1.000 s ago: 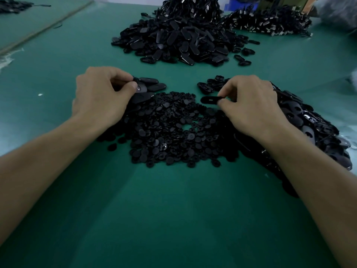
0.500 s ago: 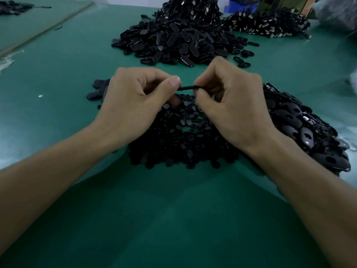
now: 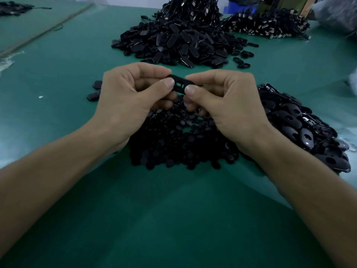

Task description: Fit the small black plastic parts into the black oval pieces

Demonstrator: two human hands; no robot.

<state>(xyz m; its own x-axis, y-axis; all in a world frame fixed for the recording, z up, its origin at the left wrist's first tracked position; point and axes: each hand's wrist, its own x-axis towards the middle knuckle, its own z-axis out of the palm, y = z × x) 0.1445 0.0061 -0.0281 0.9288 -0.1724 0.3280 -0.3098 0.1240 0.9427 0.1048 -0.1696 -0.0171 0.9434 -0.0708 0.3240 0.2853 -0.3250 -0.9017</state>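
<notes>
Both hands hold one black oval piece [image 3: 179, 85] above the table, its slotted face turned toward me. My left hand [image 3: 133, 99] pinches its left end between thumb and forefinger. My right hand [image 3: 224, 101] pinches its right end the same way. Under the hands lies a spread of small black plastic parts [image 3: 179, 144]. A pile of black oval pieces [image 3: 301, 124] sits at the right, partly behind my right wrist. Whether a small part sits in the held piece cannot be told.
A large heap of black oval pieces [image 3: 173, 43] lies across the green table [image 3: 173, 219] at the back, with a second heap of parts with metal ends [image 3: 266, 26] behind it to the right. A few loose oval pieces [image 3: 94, 91] lie left of my left hand.
The hands came together from the two sides over the small parts. The oval piece, seen edge-on half a second ago, is now tilted with its slotted face toward me.
</notes>
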